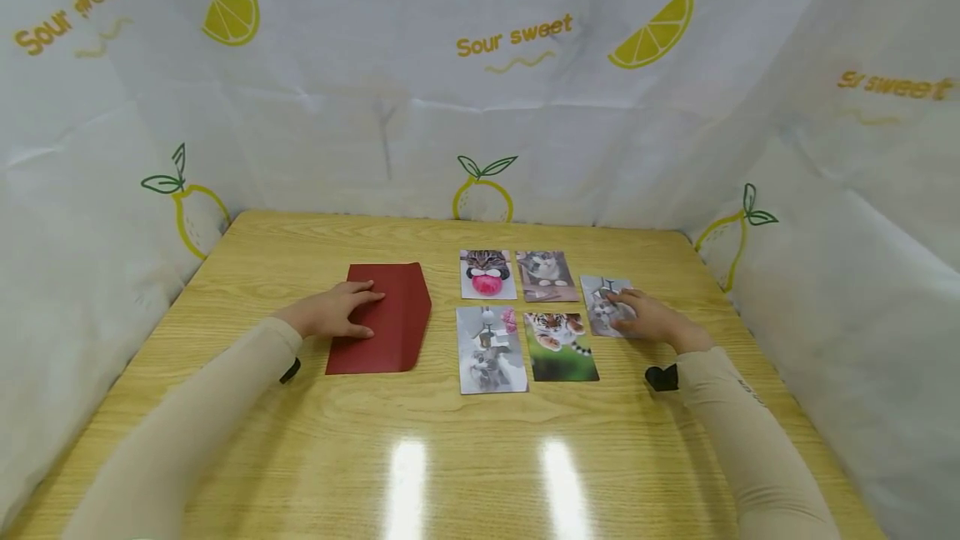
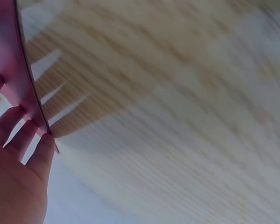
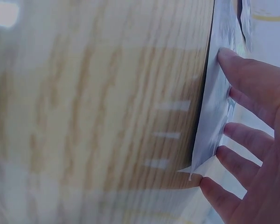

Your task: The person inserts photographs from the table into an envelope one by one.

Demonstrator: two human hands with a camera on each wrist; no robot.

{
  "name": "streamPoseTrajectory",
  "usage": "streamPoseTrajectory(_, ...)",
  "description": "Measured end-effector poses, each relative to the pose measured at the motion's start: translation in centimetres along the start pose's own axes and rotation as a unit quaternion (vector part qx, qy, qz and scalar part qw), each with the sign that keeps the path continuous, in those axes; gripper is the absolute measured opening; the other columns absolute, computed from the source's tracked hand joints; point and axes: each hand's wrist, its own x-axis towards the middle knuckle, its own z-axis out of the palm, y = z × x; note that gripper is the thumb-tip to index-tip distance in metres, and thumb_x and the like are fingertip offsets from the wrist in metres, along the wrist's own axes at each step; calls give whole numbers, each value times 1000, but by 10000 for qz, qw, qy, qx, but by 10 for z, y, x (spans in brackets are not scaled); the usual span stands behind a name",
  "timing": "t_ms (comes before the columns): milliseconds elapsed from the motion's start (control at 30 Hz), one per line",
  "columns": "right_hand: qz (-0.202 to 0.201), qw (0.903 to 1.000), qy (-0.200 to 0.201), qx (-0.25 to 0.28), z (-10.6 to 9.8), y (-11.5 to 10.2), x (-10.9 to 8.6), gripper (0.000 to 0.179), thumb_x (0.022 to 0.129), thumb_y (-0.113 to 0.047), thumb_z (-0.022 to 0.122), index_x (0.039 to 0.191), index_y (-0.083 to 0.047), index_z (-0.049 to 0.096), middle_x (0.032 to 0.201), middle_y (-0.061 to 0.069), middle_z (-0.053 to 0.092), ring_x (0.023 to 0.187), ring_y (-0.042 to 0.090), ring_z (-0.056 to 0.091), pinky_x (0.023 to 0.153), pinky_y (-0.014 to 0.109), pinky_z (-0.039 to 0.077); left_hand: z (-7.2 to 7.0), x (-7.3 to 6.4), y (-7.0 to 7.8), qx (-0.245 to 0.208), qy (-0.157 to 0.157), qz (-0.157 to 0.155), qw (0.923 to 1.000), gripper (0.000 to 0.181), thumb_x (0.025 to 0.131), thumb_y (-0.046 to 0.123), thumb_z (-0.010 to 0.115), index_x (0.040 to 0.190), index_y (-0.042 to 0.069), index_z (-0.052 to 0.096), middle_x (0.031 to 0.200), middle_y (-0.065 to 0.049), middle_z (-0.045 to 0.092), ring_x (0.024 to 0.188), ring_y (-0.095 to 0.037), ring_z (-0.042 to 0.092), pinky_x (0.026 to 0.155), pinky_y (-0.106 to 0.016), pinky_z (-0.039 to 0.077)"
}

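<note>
My left hand (image 1: 333, 311) rests on a red envelope (image 1: 375, 340), fingers spread over its left half; the envelope's pointed flap faces right. In the left wrist view, the fingertips touch the envelope (image 2: 9, 46). My right hand (image 1: 652, 321) lies over the right part of a grey kitten card (image 1: 596, 294). The right wrist view shows its fingertips on the card (image 3: 214, 93), one little finger reaching the table at the card's edge. Part of the card's picture is hidden under the fingers.
Between the hands lie a card with a cat and pink ball (image 1: 487, 277), a cat card (image 1: 546, 273), a larger grey kitten card (image 1: 491, 352) and a tiger cub card (image 1: 558, 348). The wooden table (image 1: 300, 457) meets a white lemon-print curtain (image 1: 360, 123) behind.
</note>
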Motion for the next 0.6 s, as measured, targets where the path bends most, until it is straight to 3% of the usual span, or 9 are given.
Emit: streamPoseTrajectory(600,9,10000,-14,-10,-2,-4,-2,59,97,-24,58,145,5,38,148,40,24,134,59,21,103,69,28,5,17,26,276,0,12,9996,72,90,46,65,150,15,38,159,-17,21,145,-41,19,111,-56,32)
